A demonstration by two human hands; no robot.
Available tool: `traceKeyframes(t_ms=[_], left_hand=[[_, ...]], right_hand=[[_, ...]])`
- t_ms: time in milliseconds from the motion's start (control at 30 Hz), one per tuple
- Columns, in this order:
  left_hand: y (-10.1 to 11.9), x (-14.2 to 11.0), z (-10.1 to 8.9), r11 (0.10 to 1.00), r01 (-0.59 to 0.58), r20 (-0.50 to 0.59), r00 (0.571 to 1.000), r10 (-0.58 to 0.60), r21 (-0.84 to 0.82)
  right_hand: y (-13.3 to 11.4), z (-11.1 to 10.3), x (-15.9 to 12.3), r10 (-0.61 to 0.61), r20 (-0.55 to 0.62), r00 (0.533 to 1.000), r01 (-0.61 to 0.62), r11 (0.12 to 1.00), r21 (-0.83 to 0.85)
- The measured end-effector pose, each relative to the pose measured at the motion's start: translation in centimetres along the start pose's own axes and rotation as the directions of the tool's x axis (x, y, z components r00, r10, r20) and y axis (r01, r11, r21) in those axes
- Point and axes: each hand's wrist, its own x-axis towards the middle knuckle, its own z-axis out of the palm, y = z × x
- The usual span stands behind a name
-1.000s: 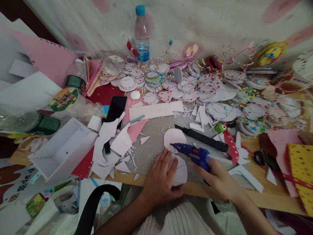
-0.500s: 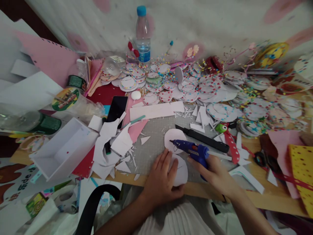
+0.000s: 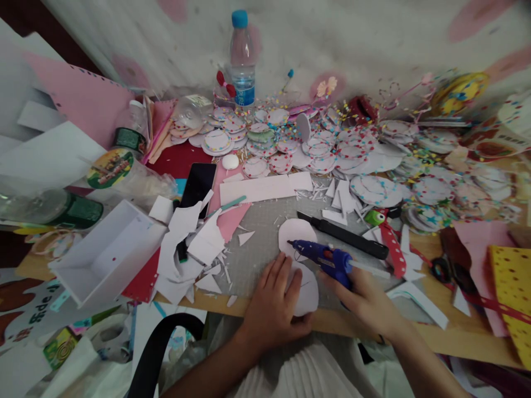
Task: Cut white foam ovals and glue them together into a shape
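My right hand [image 3: 365, 298] grips a blue hot glue gun [image 3: 326, 255], its dark nozzle pointing left over a white round foam or card disc [image 3: 286, 232]. I cannot tell whether the tip touches the disc. A second white disc [image 3: 307, 296] lies below the first, at the desk's front edge, with a thin dark line on its face. Across its left side rests my left hand [image 3: 271, 301], fingers stretched out and fingertips reaching the upper disc's lower edge. Behind the glue gun lies a black utility knife [image 3: 346, 235], blade toward the left.
Decorated round discs [image 3: 319, 146] crowd the back of the desk around a water bottle [image 3: 243, 61]. White scraps [image 3: 205, 240], a phone [image 3: 199, 185] and an open white box [image 3: 108, 251] lie left on the grey cutting mat [image 3: 253, 257]. Scissors [image 3: 442, 270] lie to the right.
The glue gun and right hand have shifted very slightly left and down. My left hand and both white discs stay in place.
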Motion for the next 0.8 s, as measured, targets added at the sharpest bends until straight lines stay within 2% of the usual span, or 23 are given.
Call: traceKeyframes(t_ms=[167, 267, 467, 800], left_hand=[[0.0, 0.0, 0.0, 1.000, -0.003, 0.006, 1.000, 0.003, 0.006], [0.1, 0.0, -0.1, 1.000, -0.003, -0.001, 1.000, 0.003, 0.002], [0.1, 0.1, 0.0, 1.000, 0.003, -0.021, 1.000, -0.003, 0.001], [0.1, 0.1, -0.1, 1.000, 0.003, 0.004, 1.000, -0.003, 0.016]], right_hand=[[-0.6, -0.1, 0.0, -0.048, 0.044, 0.998, 0.050, 0.998, -0.040], [-0.5, -0.3, -0.1, -0.031, 0.065, 0.997, 0.034, 0.998, -0.045], [0.7, -1.0, -0.3, 0.010, -0.020, 1.000, -0.011, 1.000, -0.019], [0.6, -0.9, -0.2, 0.007, 0.015, 1.000, -0.007, 0.998, -0.056]])
